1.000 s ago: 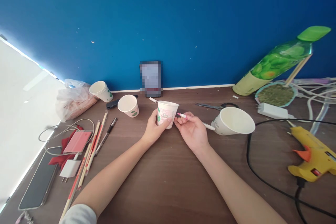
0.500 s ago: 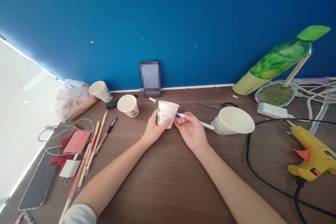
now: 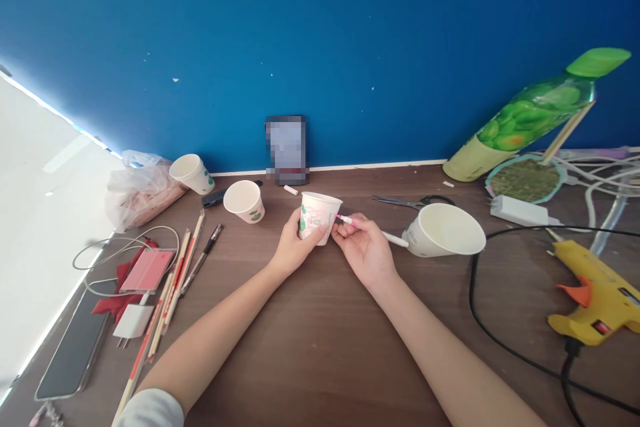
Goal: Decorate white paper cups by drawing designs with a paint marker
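Note:
In the middle of the head view my left hand [image 3: 295,245] is closed around a white paper cup [image 3: 319,210] with green leaves and pink lines on its side. The cup is roughly upright, its mouth up. My right hand [image 3: 367,250] pinches a white marker [image 3: 394,238] with a pink tip, held nearly level. Its tip points at the cup's right side; whether it touches I cannot tell. Just right of the marker's back end stands a larger paper cup [image 3: 445,232]. A white marker cap [image 3: 291,190] lies behind the held cup.
A small cup [image 3: 243,200] and stacked cups [image 3: 193,173] stand back left. Scissors [image 3: 415,203] lie behind the large cup. On the right are a yellow glue gun [image 3: 595,290] with a black cord and a leaning green bottle [image 3: 530,120]. Chopsticks [image 3: 173,287] and a phone [image 3: 75,340] lie left.
The marker's tip has shifted very slightly against the cup's right side. Both hands keep their holds, and everything else stays in place.

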Demonstrator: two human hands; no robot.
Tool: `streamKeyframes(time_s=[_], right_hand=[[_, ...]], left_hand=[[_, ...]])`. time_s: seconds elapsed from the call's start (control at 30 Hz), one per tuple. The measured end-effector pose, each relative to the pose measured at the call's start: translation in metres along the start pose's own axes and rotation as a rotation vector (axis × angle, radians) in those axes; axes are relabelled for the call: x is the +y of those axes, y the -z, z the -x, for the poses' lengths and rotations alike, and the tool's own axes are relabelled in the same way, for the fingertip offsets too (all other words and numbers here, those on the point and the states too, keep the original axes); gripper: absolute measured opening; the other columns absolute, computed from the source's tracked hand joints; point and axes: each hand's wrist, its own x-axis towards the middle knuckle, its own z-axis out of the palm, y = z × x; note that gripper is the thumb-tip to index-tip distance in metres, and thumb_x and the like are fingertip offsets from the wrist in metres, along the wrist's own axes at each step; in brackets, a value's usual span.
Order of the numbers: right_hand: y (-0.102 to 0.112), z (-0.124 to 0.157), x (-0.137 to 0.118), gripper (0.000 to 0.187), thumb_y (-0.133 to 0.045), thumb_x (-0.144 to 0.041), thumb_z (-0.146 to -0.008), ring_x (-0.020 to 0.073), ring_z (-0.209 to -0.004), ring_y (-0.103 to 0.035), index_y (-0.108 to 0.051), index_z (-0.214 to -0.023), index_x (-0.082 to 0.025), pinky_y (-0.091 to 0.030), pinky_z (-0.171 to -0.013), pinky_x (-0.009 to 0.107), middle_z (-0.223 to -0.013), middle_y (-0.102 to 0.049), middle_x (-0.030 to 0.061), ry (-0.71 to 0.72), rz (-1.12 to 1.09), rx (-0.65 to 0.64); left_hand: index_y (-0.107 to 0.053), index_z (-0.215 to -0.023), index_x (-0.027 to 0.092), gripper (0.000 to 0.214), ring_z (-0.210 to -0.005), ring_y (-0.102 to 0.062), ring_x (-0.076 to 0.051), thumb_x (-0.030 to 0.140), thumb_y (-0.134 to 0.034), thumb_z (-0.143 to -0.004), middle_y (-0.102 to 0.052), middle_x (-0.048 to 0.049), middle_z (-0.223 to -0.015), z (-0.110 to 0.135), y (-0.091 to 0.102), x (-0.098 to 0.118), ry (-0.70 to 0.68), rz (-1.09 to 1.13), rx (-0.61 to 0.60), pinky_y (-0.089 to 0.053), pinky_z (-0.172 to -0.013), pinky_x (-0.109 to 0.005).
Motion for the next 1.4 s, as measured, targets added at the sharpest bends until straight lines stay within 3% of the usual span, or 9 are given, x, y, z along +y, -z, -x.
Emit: streamKeyframes(time_s=[0.8,1.0,1.13,1.4], right_hand=[[0.001,-0.0006,-0.0004,0.023,-0.068,-0.018,-0.065,0.0093,-0.053,-0.041,-0.047,-0.057,-0.021,-0.051,-0.07,0.03,-0.051,-0.041,-0.0059,-0.027,-0.043,0.004],[-0.0034,0.0057,-0.0036,0.015,-0.066,-0.017,-0.065,0.0096,-0.056,-0.045,-0.054,-0.057,-0.02,-0.051,-0.072,0.028,-0.051,-0.046,-0.0043,-0.036,-0.011,-0.084],[-0.0029,0.0064,-0.0031,0.012,-0.066,-0.016,-0.066,0.0097,-0.058,-0.047,-0.057,-0.058,-0.02,-0.05,-0.076,0.028,-0.053,-0.049,-0.0034,-0.014,0.033,-0.113],[0.0014,0.0013,-0.0014,0.012,-0.067,-0.016,-0.064,0.0085,-0.057,-0.046,-0.059,-0.058,-0.02,-0.05,-0.073,0.026,-0.051,-0.048,-0.0045,0.005,-0.011,-0.071]], left_hand=[[-0.058,-0.105,0.016,0.041,-0.097,-0.061,-0.021,0.041,-0.068,-0.074,-0.067,-0.0068,-0.103,0.0001,0.0006,-0.0011,-0.003,0.026,-0.016,-0.047,-0.086,-0.031],[-0.049,-0.112,0.017,0.057,-0.096,-0.061,-0.021,0.04,-0.076,-0.066,-0.064,-0.0071,-0.105,0.0016,-0.0007,-0.0017,-0.005,0.065,0.052,-0.048,-0.084,-0.031],[-0.053,-0.103,0.016,0.048,-0.087,-0.06,-0.019,0.041,-0.074,-0.067,-0.064,-0.0054,-0.096,0.0024,-0.0015,-0.0005,0.029,0.035,0.088,-0.047,-0.079,-0.03],[-0.059,-0.1,0.015,0.04,-0.089,-0.06,-0.02,0.042,-0.068,-0.072,-0.067,-0.0077,-0.098,0.0016,0.0,0.001,0.02,0.026,0.028,-0.047,-0.081,-0.03]])
